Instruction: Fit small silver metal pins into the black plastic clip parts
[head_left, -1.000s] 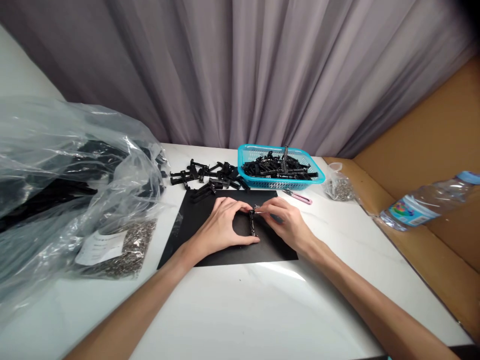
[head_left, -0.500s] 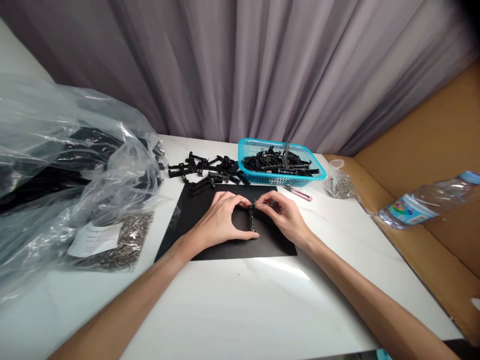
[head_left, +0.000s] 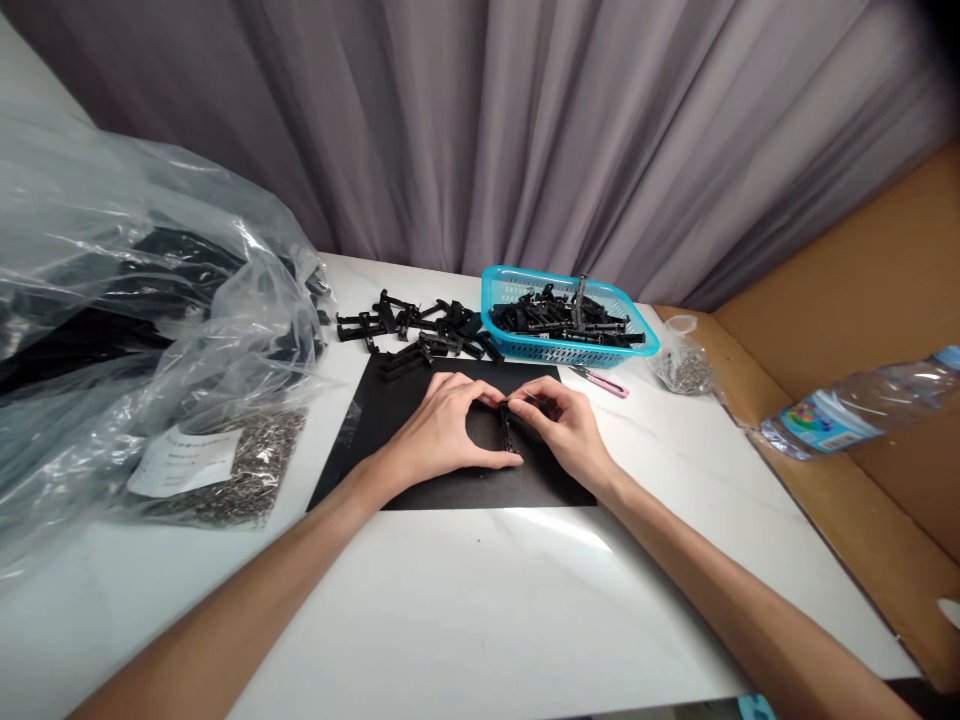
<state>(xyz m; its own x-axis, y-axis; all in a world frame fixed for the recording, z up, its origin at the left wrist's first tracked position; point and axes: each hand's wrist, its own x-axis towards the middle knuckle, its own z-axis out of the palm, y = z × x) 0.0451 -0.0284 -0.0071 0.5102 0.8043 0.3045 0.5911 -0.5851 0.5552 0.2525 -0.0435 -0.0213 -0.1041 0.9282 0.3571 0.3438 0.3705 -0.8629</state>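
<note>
Head view gives me a slim, straight black part (head_left: 505, 430), narrow as a bar, with small notches and knobs along its length and a faint sheen on its dark surface. It stands lengthwise over the black sheet (head_left: 541, 487); I can't tell whether it touches down. My left hand (head_left: 446, 425) grips it end to end, thumb at the near end, fingers at the far one. My right hand (head_left: 568, 422) curls in, fingertips at that far end, but I can't tell whether they close on anything.
</note>
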